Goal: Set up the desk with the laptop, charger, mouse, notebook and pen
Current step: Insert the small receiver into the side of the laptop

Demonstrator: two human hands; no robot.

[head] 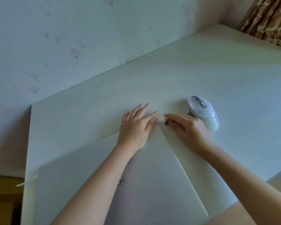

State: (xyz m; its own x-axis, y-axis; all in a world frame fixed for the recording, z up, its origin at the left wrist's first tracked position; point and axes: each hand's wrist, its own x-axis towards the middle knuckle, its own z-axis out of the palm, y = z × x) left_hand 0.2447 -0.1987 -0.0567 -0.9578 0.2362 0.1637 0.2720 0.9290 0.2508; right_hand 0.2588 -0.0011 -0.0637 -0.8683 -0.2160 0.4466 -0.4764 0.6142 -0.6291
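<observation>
A closed white laptop (152,184) lies on the white desk (201,70), turned at an angle, with its far corner pointing away from me. My left hand (136,127) rests flat on that far corner with straight fingers. My right hand (186,127) sits just right of the corner and pinches a small dark USB plug (166,123) between thumb and fingertips, close to the laptop's right edge. A white mouse (203,111) stands on the desk right behind my right hand. A thin white cable (27,181) sticks out at the laptop's left side. No notebook or pen is in view.
The desk stands against a pale patterned wall (71,38). A brown patterned curtain (269,21) hangs at the far right corner. The desk's left edge drops to a wooden floor (5,192) at the lower left.
</observation>
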